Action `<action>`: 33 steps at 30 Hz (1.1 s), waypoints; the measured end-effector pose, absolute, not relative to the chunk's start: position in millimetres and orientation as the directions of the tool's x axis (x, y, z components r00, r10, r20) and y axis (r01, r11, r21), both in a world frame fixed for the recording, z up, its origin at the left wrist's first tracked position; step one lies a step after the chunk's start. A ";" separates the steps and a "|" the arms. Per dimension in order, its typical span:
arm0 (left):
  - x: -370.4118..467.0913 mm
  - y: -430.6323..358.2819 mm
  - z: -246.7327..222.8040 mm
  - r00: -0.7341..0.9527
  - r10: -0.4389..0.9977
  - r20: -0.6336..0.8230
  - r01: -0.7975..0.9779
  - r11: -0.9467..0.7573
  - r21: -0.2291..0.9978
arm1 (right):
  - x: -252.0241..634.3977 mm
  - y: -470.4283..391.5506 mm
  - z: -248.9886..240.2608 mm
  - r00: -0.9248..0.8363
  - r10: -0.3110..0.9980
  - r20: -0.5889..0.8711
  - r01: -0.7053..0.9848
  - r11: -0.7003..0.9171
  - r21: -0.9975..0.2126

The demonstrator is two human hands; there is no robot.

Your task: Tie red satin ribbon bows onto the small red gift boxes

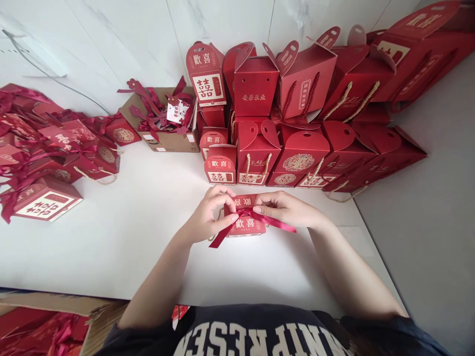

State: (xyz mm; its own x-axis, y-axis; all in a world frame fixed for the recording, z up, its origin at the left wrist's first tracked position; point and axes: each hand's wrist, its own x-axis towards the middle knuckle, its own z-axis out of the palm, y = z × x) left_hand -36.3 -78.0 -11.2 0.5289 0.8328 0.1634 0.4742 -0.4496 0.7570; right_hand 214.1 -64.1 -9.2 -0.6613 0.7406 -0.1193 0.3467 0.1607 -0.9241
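Note:
A small red gift box (245,228) with gold Chinese characters stands on the white table in front of me. Across its top runs a dark red ribbon (276,223), knotted in the middle, with one tail out to each side. My left hand (212,212) pinches the ribbon at the left of the knot, thumb over the box top. On the other side, my right hand (284,206) has thumb and fingers closed on the ribbon close to the knot. A bit of twisted cord handle shows beside the box, partly behind my left hand.
Stacked red gift boxes (258,94) line the wall behind. An open cardboard box (170,141) holds ribbons and tags. Several ribbon-tied boxes (48,200) are piled at left. Below the table's front edge sits a carton (100,326) with red items. A grey panel (430,222) bounds the right.

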 end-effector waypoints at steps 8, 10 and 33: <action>-33.5 -76.0 -18.0 0.554 0.823 0.130 0.401 -0.400 0.824 | 214.6 -66.6 -6.6 -0.699 0.695 -0.170 0.276 0.042 -0.960; -32.4 -75.4 -19.8 0.565 0.817 0.113 0.413 -0.399 0.819 | 214.3 -67.1 -7.7 -0.691 0.701 -0.177 0.258 0.011 -0.966; -36.1 -66.9 -39.3 0.593 0.795 0.124 0.207 -0.300 0.931 | 215.0 -59.8 -21.5 -0.693 0.660 -0.290 0.222 -0.187 -0.957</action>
State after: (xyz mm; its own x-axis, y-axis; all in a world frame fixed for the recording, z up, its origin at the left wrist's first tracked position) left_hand -36.1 -66.9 -39.3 0.5934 0.7953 0.1241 0.2066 -0.2995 0.9314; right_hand 215.0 -59.8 -21.5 -0.6928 0.6603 -0.2897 0.2223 -0.1866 -0.9569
